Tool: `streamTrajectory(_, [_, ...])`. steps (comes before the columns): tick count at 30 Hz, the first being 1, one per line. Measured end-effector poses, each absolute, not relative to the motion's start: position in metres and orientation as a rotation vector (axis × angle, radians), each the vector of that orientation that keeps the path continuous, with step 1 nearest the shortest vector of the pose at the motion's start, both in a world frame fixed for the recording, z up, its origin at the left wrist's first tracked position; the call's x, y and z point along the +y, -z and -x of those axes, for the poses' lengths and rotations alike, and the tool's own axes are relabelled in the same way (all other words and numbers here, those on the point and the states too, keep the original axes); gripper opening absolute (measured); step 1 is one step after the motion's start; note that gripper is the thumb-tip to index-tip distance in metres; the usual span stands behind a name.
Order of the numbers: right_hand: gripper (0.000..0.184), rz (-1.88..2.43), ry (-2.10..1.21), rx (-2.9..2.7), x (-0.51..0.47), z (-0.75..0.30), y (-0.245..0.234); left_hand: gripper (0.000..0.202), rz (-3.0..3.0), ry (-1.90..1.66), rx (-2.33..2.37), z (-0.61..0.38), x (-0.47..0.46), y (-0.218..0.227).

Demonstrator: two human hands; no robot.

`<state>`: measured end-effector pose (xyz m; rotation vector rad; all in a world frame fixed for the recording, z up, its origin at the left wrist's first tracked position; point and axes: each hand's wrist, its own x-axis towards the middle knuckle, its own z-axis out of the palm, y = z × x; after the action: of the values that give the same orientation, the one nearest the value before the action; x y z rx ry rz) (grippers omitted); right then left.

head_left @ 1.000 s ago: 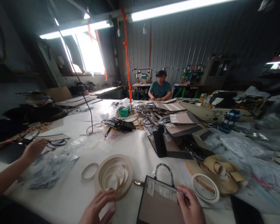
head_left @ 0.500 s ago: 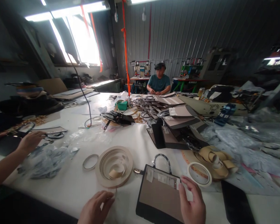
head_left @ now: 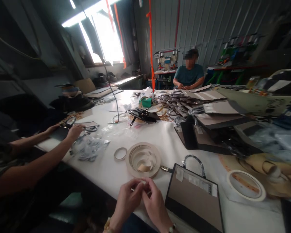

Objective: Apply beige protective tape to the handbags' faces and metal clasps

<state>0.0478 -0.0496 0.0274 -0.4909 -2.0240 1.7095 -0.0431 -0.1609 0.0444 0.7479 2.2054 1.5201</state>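
My left hand (head_left: 127, 200) and my right hand (head_left: 155, 202) meet at the near edge of the white table (head_left: 169, 139), fingertips pinched together over something small I cannot make out. Just beyond them lies a large beige coil of strip (head_left: 143, 159) with a small ring (head_left: 120, 153) to its left. To the right of my right hand rests a brown and black bag panel (head_left: 195, 200) with a wrapped handle (head_left: 194, 160) and white tape pieces along its top.
A person at the left works over plastic bags (head_left: 88, 148) with both hands. Another person (head_left: 189, 74) sits at the far end. Stacked bag panels (head_left: 215, 129), a tape roll (head_left: 246, 184), beige straps (head_left: 269, 168) and a black tool (head_left: 141, 115) crowd the table.
My right hand left the bag panel's top edge and came left to join my left hand. The view swung left, bringing the person at the left more into sight.
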Motion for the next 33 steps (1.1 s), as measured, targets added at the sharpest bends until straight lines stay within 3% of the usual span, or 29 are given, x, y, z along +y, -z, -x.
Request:
streamTrajectory(5, [0.038, 0.419, -1.669, -2.043, -0.042, -0.049, -0.017, 0.043, -0.688, -1.578, 2.194, 0.054, -0.163, -0.047])
streamTrajectory(9, [0.05, 0.369, -1.485, -2.196, -0.039, -0.05, -0.012, 0.045, -0.671, -1.585, 2.221, 0.072, -0.171, -0.049])
streamTrajectory(14, [0.037, 0.312, -1.394, -2.083, -0.036, -0.036, -0.011, 0.049, -0.731, -1.521, 2.164, 0.077, -0.173, -0.052])
streamTrajectory(23, [0.047, 0.356, -1.59, -2.253, -0.028, -0.038, -0.006, 0.051, -0.827, -1.433, 2.095, 0.082, -0.173, -0.049])
streamTrajectory(33, [0.044, 0.415, -1.538, -2.211, -0.033, -0.035, 0.003, 0.033, -1.334, -1.217, 2.15, 0.086, -0.189, -0.072])
